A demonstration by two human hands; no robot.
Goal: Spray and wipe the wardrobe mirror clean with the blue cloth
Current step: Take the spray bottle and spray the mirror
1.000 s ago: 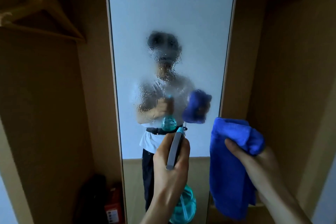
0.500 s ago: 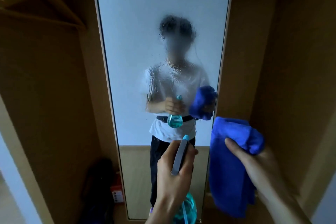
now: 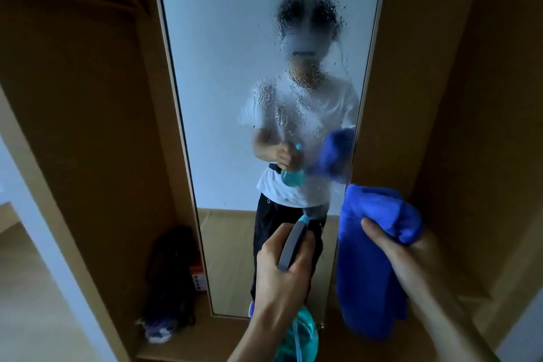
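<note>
Wooden wardrobe panels [image 3: 88, 126] surround the tall, pale-framed mirror [image 3: 223, 67], its glass beaded with spray droplets mid-pane. Just right of its lower edge, the right hand [image 3: 417, 258] pinches a soft, bunched blue microfibre cloth [image 3: 367, 273] that hangs loose. The left hand [image 3: 279, 282] grips a teal plastic spray bottle [image 3: 302, 332] around its grey head, with the nozzle facing the glass.

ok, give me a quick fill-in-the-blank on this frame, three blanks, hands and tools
The left hand grips a teal plastic spray bottle; the right hand holds a folded ____ microfibre cloth.
The cloth hangs to the bottle's ____.
Droplets bead the tall wardrobe mirror; of the two hands, ____ touches it.
Missing: blue; right; neither.
</note>
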